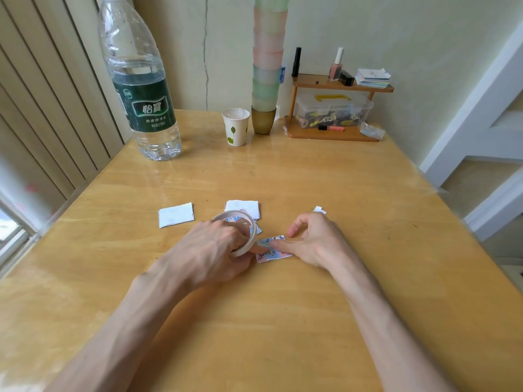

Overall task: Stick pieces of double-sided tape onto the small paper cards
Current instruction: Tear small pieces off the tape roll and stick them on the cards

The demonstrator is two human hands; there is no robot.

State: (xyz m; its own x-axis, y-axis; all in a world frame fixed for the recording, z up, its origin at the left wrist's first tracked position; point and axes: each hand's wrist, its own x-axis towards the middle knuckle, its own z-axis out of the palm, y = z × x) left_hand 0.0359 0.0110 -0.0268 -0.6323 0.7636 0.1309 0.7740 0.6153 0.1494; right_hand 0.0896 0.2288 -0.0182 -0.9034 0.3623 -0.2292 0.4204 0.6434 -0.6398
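Observation:
My left hand [212,250] grips a cream roll of double-sided tape [243,233], tilted on edge over the table. Its index fingertip presses on a small patterned paper card [276,251] lying flat in front of me. My right hand [311,241] holds that card down with the thumb, its other fingers curled above it. Behind the roll lies a small stack of cards [244,209], white side up. One more white card [176,215] lies to the left. A tiny white scrap [319,210] sits just beyond my right hand.
A large water bottle [141,89] stands at the back left of the wooden table [283,321]. A paper cup [235,126], a tall stack of plastic cups [267,69] and a small wooden shelf [334,108] with a clear box line the back edge.

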